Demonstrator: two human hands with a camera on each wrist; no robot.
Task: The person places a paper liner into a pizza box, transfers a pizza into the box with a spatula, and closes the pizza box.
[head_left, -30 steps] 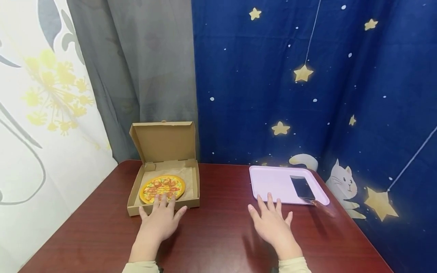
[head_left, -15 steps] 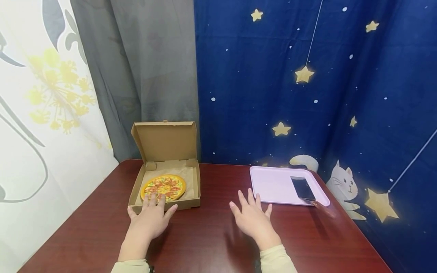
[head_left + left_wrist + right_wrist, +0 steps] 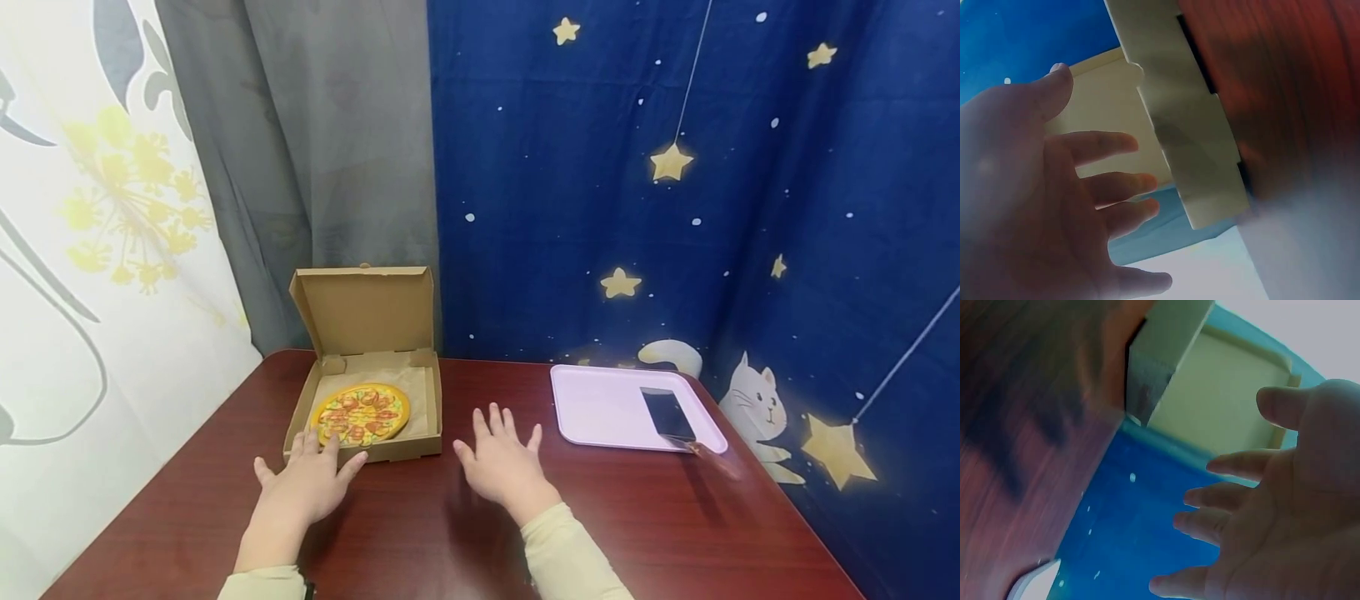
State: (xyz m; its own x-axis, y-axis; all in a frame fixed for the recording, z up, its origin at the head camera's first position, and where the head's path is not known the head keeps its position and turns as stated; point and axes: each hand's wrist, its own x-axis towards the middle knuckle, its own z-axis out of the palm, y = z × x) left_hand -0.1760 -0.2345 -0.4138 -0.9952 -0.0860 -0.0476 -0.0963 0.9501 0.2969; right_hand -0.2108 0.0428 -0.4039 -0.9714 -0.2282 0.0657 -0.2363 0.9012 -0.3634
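In the head view a pizza [image 3: 362, 412] with a yellow crust lies in a cardboard pizza box [image 3: 420, 447], whose lid [image 3: 367, 312] stands raised at the back. My left hand [image 3: 298, 483] is held with spread fingers just in front of the box's near left corner, its fingertips overlapping the front edge in the picture. Fingers apart, my right hand [image 3: 501, 462] hovers over the table to the right of the box. Neither hand holds anything. Both wrist views show the palms and the box; the left wrist view has the box front [image 3: 1194, 119] beyond the fingers.
A pink tray [image 3: 600, 408] lies at the right of the dark red table [image 3: 420, 533]. On it rests a pizza server [image 3: 666, 414] with a dark blade, its brown handle reaching over the tray's near edge. Curtains [image 3: 525, 183] hang behind the table.
My right hand has moved left, away from the tray and toward the box. The left hand has shifted left and slightly nearer to me, uncovering more of the pizza.
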